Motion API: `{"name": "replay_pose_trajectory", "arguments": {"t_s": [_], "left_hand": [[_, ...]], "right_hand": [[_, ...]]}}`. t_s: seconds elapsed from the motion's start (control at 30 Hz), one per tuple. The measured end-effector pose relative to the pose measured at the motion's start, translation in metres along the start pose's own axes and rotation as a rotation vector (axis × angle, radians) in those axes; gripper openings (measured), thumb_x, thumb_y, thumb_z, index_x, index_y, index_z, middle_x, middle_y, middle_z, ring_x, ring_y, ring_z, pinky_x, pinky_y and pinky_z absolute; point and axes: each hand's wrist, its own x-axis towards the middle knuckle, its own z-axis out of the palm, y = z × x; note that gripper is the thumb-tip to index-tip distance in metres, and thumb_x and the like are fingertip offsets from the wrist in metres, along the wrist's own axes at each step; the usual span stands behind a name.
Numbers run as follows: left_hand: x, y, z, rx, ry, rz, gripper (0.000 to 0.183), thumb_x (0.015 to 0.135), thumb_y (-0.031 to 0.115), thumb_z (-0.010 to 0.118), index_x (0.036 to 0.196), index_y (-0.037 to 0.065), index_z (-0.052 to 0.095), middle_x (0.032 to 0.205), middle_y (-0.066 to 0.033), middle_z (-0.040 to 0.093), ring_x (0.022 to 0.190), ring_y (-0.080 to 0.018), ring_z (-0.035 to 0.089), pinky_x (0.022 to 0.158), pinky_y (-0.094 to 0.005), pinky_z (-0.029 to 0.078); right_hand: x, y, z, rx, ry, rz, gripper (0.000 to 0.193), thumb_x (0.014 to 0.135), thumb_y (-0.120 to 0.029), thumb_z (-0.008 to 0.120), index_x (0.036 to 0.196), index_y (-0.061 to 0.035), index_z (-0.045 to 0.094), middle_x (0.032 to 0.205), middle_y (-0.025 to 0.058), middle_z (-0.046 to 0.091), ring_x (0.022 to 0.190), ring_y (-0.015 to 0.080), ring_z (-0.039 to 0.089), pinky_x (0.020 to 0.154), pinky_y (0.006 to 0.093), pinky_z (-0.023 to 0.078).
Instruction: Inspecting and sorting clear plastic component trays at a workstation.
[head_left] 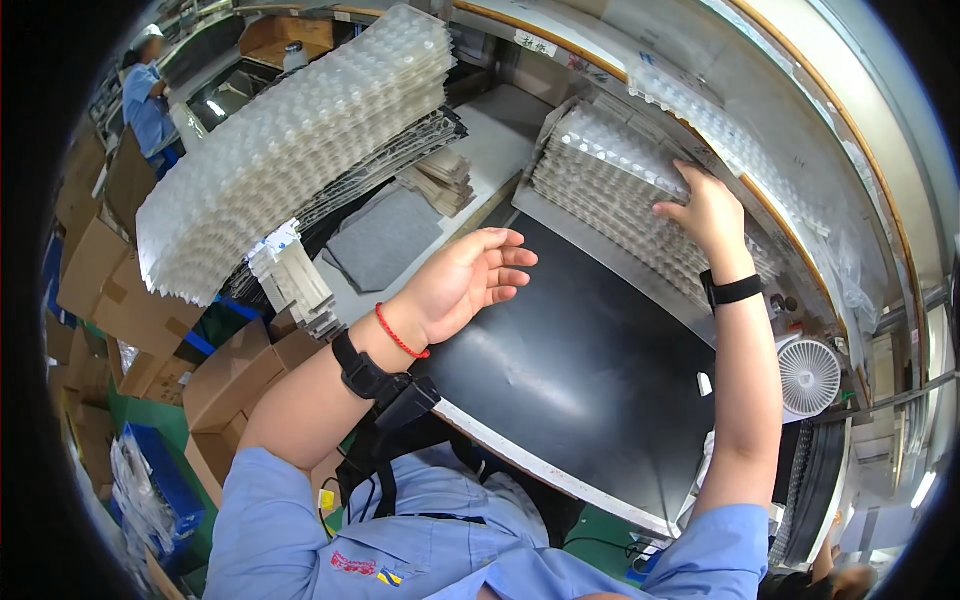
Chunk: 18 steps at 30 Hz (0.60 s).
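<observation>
My left hand (470, 285) hangs over the near-left part of the black work mat (590, 370), its fingers spread and slightly curled, with nothing in it. My right hand (710, 212) reaches to the back right, at the edge of a stack of clear blister trays (620, 160) with rounded bumps. Its thumb and forefinger are apart; the other fingers are partly hidden. Whether the fingertips touch the top tray I cannot tell. On the left rises a taller stack of whitish bumpy trays (300, 140), with several thin dark sheets (385, 160) under it.
Grey cloth-like sheets (385, 240), brown flat pieces (437, 180) and white narrow boxes (290, 280) lie left of the mat. A shelf edge (600, 55) runs above the trays. At right stands a small white fan (808, 378). Cardboard boxes (130, 290) crowd the left floor; a person (148, 100) stands beyond.
</observation>
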Motion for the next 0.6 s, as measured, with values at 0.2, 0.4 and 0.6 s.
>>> {"name": "replay_pose_trajectory", "arguments": {"t_s": [0.2,0.4,0.6], "left_hand": [[0.013,0.004,0.013,0.012,-0.002,-0.018,0.023,0.097,0.028,0.049,0.11,0.01,0.054,0.103,-0.0061,0.063,0.089,-0.0146,0.061,0.077,-0.0277,0.049],[0.045,0.0,0.042,0.119,-0.017,-0.033,0.023,0.097,0.026,0.051,0.112,0.009,0.053,0.102,-0.0044,0.062,0.086,-0.0121,0.06,0.076,-0.0259,0.049],[0.1,-0.011,0.06,1.694,-0.013,0.837,0.043,0.087,0.016,0.056,0.128,0.007,0.051,0.113,-0.0162,0.053,0.109,-0.0335,0.052,0.096,-0.0398,0.044]], "right_hand": [[-0.006,-0.004,0.009,-0.084,0.176,0.017,0.056,0.072,-0.032,0.077,0.12,-0.0096,0.059,0.101,0.0121,0.067,0.093,0.0281,0.065,0.077,0.0376,0.052],[-0.009,0.006,0.017,-0.13,0.254,-0.122,0.054,0.075,-0.033,0.075,0.121,-0.0108,0.058,0.1,0.011,0.067,0.09,0.0272,0.065,0.074,0.0365,0.053],[-0.006,0.007,0.017,-0.114,0.278,-0.129,0.052,0.076,-0.033,0.074,0.121,-0.0106,0.059,0.098,0.0105,0.067,0.087,0.0274,0.066,0.072,0.0369,0.053]]}}
